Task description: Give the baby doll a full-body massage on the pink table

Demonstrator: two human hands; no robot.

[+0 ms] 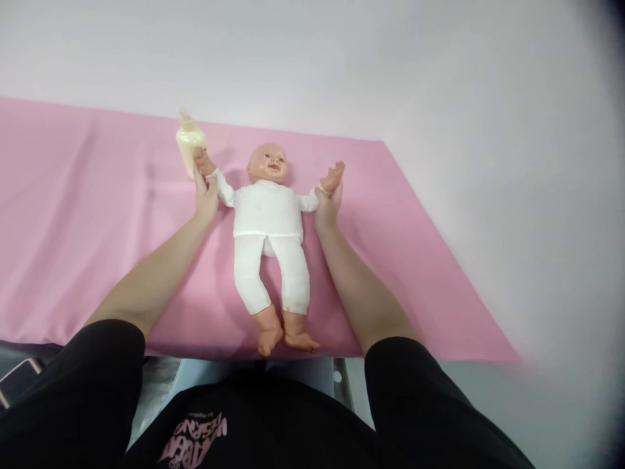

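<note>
- The doll [268, 208] lies on its back in the middle of the pink sheet [400, 280]; its head is at the far side, its bare feet at the near edge;
- it wears a white top [267, 218] and white trousers [297, 277]; both its arms are spread, one out to the left, the other out to the right; its legs are slightly apart;
- the left hand [207, 195] is closed around the doll's wrist on the left side of the scene;
- the right hand [329, 206] is closed around the doll's other wrist, on the right, the doll's fingers showing beyond the grip;
- a bottle [189, 140] of pale yellow contents stands on the sheet at far left, just behind the left hand; whether the two touch, I cannot tell;
- the person's black shirt [273, 417] with pink lettering shows at the near side; a dark flat device [19, 383] is at near left, partly cut off.
</note>
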